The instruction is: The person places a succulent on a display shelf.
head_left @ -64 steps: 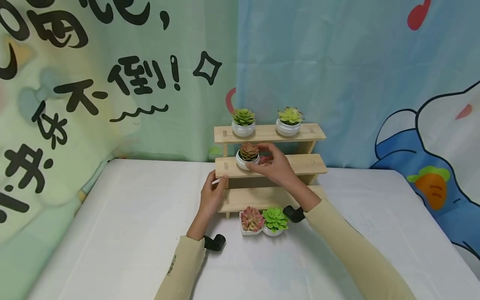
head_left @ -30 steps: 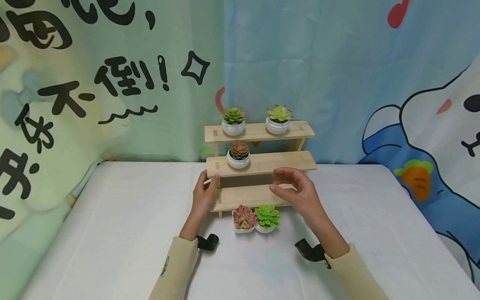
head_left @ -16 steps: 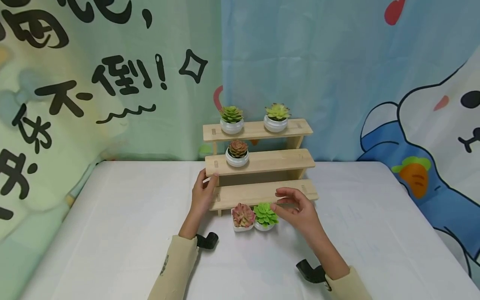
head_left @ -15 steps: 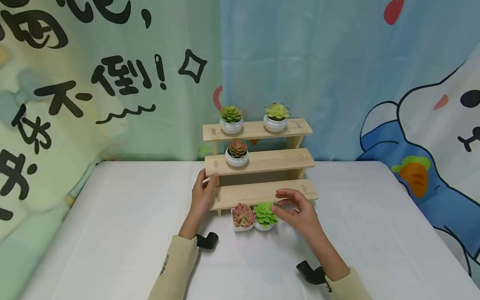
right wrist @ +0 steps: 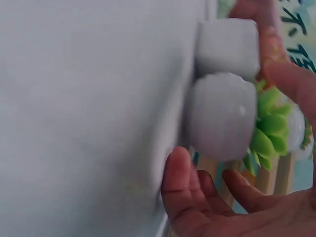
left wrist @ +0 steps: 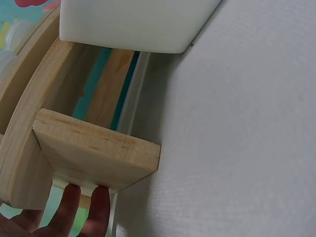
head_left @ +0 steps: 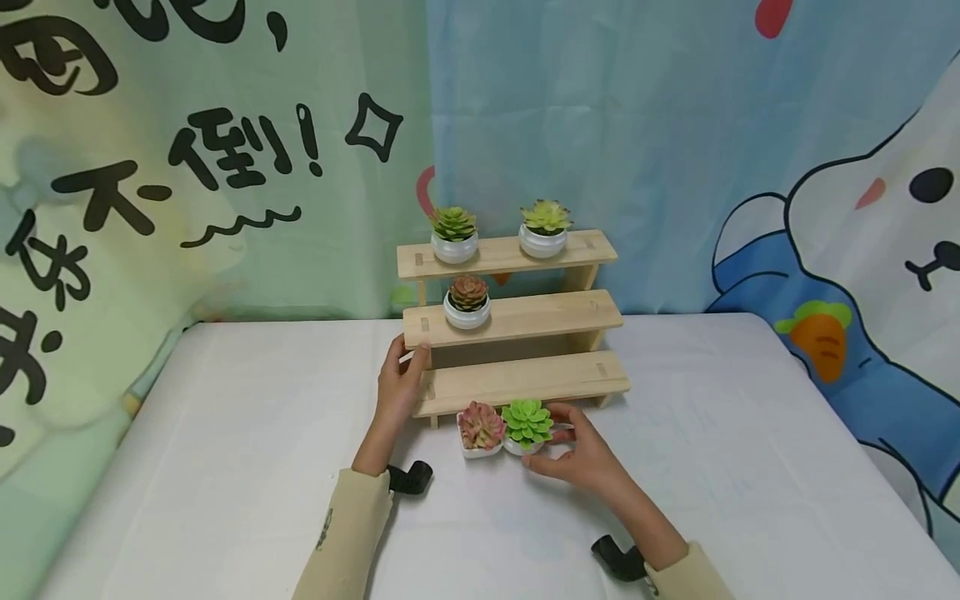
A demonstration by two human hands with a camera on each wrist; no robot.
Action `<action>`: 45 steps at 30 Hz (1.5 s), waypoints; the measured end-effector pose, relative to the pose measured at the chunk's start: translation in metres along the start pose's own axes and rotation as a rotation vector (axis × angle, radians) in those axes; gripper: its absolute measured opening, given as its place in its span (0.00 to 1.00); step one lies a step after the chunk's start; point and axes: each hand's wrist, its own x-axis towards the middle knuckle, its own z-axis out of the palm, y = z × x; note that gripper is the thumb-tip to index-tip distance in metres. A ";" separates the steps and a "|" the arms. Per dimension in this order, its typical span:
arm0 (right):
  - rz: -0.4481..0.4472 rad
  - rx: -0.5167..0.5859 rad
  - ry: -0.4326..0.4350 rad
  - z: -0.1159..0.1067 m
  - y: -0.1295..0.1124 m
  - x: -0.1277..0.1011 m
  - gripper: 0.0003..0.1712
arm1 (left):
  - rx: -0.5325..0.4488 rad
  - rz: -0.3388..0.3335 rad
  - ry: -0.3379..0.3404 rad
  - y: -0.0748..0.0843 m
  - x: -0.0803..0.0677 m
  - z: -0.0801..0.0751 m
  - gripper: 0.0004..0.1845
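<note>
A three-tier wooden shelf point(head_left: 540, 318) stands at the back of the white table. My left hand point(head_left: 395, 390) grips its left end at the middle tier, with the fingers point(left wrist: 68, 207) curled behind the wood in the left wrist view. Before the bottom tier, my right hand point(head_left: 581, 457) reaches around a bright green succulent point(head_left: 527, 422) in a round white pot point(right wrist: 222, 118). Its thumb and fingers are spread on either side of the pot; firm contact is not visible. A pink succulent point(head_left: 481, 425) in a square white pot point(right wrist: 229, 47) sits directly beside it.
Two green succulents, one left point(head_left: 454, 235) and one right point(head_left: 545, 228), stand on the top tier. A reddish-brown succulent point(head_left: 467, 302) in a round white pot sits at the middle tier's left. A printed curtain point(head_left: 637, 150) hangs behind the table point(head_left: 262, 433).
My right hand let go of the reddish-brown succulent on the middle tier, then moved down to the bright green one in front. My left hand has kept its hold on the shelf.
</note>
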 end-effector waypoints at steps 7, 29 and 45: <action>-0.032 -0.045 0.011 0.005 0.002 0.006 0.46 | -0.003 -0.009 0.003 0.000 0.000 0.001 0.25; -0.079 -0.048 0.044 0.006 0.008 0.014 0.37 | -0.001 -0.007 0.003 0.000 0.000 0.000 0.25; -0.039 -0.011 0.083 0.001 0.007 0.010 0.39 | 0.003 -0.001 -0.005 0.000 0.000 0.000 0.25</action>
